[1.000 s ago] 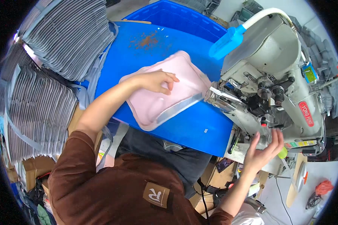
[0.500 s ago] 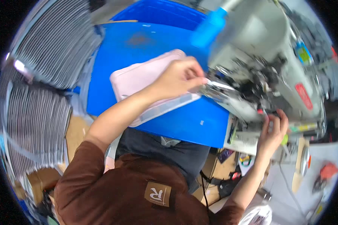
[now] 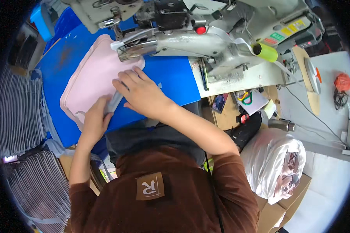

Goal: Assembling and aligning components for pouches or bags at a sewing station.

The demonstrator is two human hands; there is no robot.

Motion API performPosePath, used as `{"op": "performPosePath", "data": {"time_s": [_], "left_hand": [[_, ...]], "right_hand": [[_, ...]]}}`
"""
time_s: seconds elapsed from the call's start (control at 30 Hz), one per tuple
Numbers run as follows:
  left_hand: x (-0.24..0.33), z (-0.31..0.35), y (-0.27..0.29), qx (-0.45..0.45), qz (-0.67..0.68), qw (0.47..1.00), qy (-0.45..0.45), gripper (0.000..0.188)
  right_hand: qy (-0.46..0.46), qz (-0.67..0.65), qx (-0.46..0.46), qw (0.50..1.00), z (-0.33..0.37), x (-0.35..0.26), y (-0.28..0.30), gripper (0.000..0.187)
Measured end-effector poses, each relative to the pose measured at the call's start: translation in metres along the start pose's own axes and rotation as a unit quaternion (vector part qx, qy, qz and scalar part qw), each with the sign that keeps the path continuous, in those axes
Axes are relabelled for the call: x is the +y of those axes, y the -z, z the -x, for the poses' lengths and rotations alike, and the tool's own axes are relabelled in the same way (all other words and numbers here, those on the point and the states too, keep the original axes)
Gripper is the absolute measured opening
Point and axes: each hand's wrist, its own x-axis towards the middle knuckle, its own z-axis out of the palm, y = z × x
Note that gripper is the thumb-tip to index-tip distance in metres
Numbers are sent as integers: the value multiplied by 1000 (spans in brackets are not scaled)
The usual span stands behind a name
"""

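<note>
A pale pink, flat padded piece [image 3: 95,73] with rounded corners lies on the blue tabletop [image 3: 175,75], its far right end under the sewing machine arm [image 3: 171,42]. My left hand [image 3: 94,119] grips its near edge between thumb and fingers, beside a greyish translucent strip [image 3: 114,101]. Over the near right part rests my right hand [image 3: 142,93], fingers apart and bent a little, holding nothing. White binding tape [image 3: 133,38] comes out at the tip of the machine arm, close to the pink piece.
Stacks of grey layered pieces [image 3: 19,112] stand at the left. To the right lie a phone [image 3: 219,103], green-handled scissors [image 3: 247,99], a metal flask [image 3: 282,125] and a white plastic bag [image 3: 266,159]. A yellow-green tube [image 3: 265,52] sits by the tape.
The view has swung round, so the machine stands ahead. Both hands have left the machine for the pink piece: the left now grips its near edge, the right lies on it.
</note>
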Motion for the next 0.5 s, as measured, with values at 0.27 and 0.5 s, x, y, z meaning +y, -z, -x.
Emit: {"op": "performPosePath", "data": {"time_s": [0.27, 0.5], "left_hand": [[-41, 99, 12, 126, -179, 976, 9, 26], [-61, 112, 6, 55, -142, 986, 66, 22]], "right_hand": [[72, -116, -65, 988, 14, -13, -29, 16], [54, -107, -163, 979, 30, -33, -12, 17]]}}
